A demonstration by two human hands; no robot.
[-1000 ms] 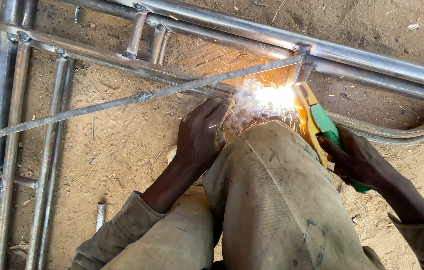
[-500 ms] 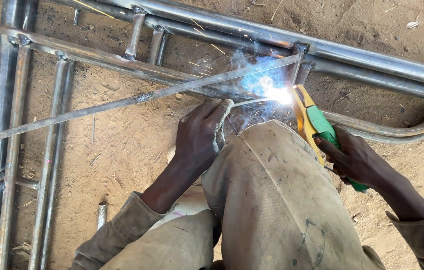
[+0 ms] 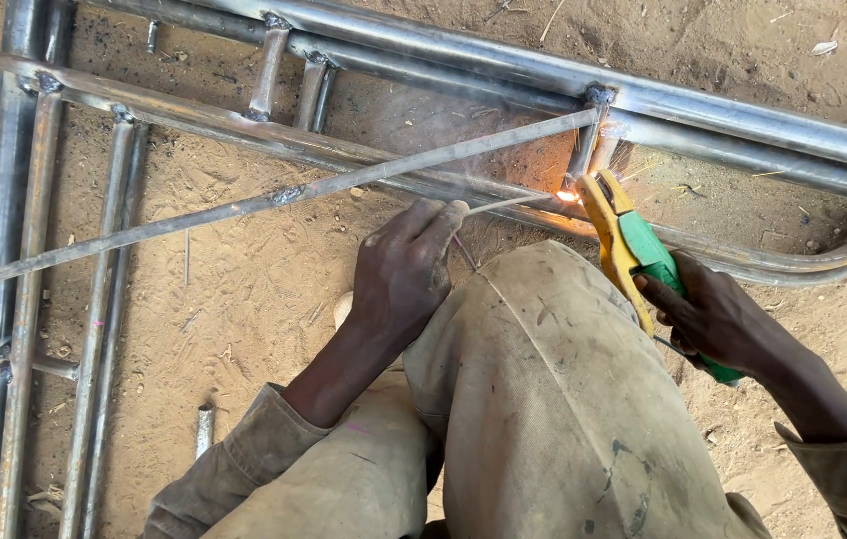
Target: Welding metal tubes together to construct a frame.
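Observation:
My right hand (image 3: 718,319) grips a green and yellow electrode holder (image 3: 633,245) whose jaws point at a steel joint. A thin welding rod (image 3: 508,205) runs from the holder's tip leftward. Its end glows orange (image 3: 568,197) against the short upright bar (image 3: 583,150). My left hand (image 3: 406,269) pinches that rod near its middle, fingers closed on it. A long thin steel bar (image 3: 244,208) crosses diagonally over the frame just beyond my left hand. My bent knee in dusty trousers (image 3: 543,399) sits between both hands.
A welded steel pipe frame (image 3: 703,105) lies on sandy ground, with parallel bars (image 3: 104,299) down the left side and a curved pipe (image 3: 823,260) at the right. A short pipe stub (image 3: 204,429) lies in the sand near my left sleeve.
The bright arc flash and sparks have died down to a small orange glow at the joint. Both hands stay in nearly the same places.

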